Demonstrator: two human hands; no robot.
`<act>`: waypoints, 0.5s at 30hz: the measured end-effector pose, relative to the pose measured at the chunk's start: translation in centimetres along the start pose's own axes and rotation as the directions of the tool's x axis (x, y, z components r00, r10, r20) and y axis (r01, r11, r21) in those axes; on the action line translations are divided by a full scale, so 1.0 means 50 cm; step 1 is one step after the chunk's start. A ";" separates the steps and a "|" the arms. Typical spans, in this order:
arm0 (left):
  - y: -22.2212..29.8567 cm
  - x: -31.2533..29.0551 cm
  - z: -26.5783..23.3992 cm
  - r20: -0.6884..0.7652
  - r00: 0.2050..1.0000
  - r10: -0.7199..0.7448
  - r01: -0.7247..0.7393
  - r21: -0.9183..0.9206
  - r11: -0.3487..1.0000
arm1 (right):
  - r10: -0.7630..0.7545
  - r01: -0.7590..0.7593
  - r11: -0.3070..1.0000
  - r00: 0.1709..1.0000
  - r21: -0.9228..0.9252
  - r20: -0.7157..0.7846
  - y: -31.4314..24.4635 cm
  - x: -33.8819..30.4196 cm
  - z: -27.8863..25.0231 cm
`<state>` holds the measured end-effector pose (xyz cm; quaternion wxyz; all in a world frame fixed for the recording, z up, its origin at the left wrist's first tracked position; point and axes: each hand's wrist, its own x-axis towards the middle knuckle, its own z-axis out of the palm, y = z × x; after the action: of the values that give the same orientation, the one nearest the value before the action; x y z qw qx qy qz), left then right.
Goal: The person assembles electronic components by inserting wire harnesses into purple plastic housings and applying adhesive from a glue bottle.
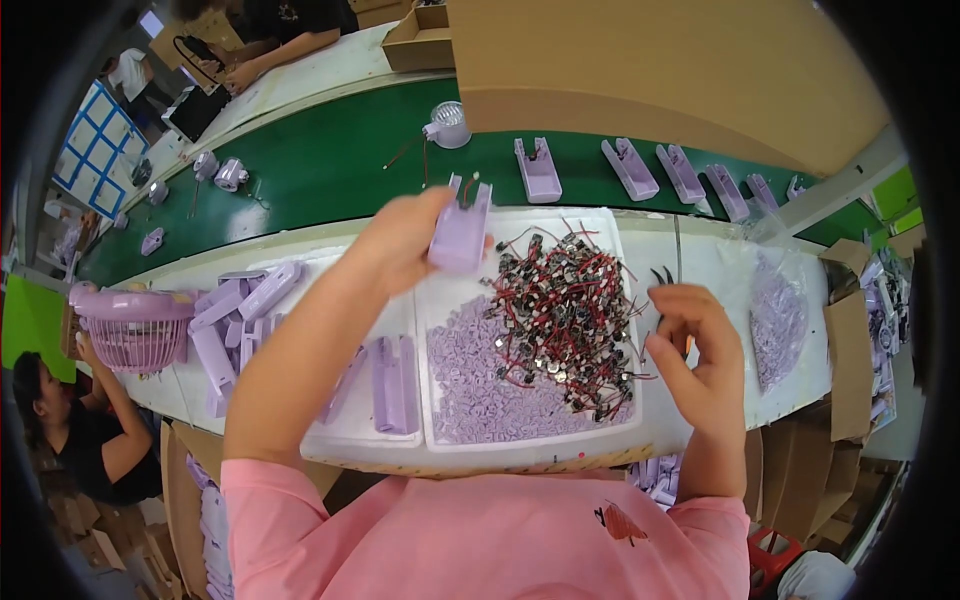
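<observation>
1. One lilac plastic housing (460, 240), an open-topped trough with a thin wire standing out of its far end, is in the left hand (402, 240), whose thumb and fingers close around it; it is raised over the upper left part of a white tray.
2. The right hand (698, 345), just beyond the tray's right edge, has its fingers loosely curled, with a gap to the thumb, around a dark-tipped tool (661, 276); two curved points stick out past the fingers, but its exact kind cannot be told.
3. Between the hands, the white tray (440, 300) carries a tangled heap of small components with red and black wires (565, 320), partly covering a spread of tiny lilac plastic pieces (470, 385).
4. Left of the tray on the white desk (715, 250), a similar trough (395, 385) lies near a jumbled pile of lilac housings (230, 310) and a slatted lilac basket (140, 325).
5. To the right lies a clear bag of small lilac parts (778, 320), near a cardboard box (848, 365).
6. Across the desk, a green belt (320, 150) bears a row of troughs (540, 172) and a round lilac fan head (449, 124).
7. At far left, a co-worker (105, 450) reaches toward the basket.
</observation>
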<state>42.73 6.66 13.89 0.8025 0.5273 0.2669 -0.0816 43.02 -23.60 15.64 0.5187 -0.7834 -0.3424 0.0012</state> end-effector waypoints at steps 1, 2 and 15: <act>0.013 0.040 -0.006 -0.009 1.000 0.014 -0.013 0.054 0.998 | 0.020 -0.021 1.000 1.000 -0.023 -0.009 0.007 -0.014 -0.006; 0.023 0.082 -0.015 -0.013 0.999 0.030 -0.028 0.095 0.995 | 0.040 -0.041 0.998 0.999 -0.043 -0.018 0.018 -0.027 -0.007; 0.038 0.207 0.017 0.015 0.802 0.597 -0.114 0.985 0.129 | 0.262 -0.256 0.964 0.962 -0.075 0.080 0.045 -0.143 -0.080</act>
<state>52.55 8.28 10.32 0.2262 0.9556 0.1722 0.0777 40.16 -31.21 13.15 0.4730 -0.8368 -0.2595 0.0929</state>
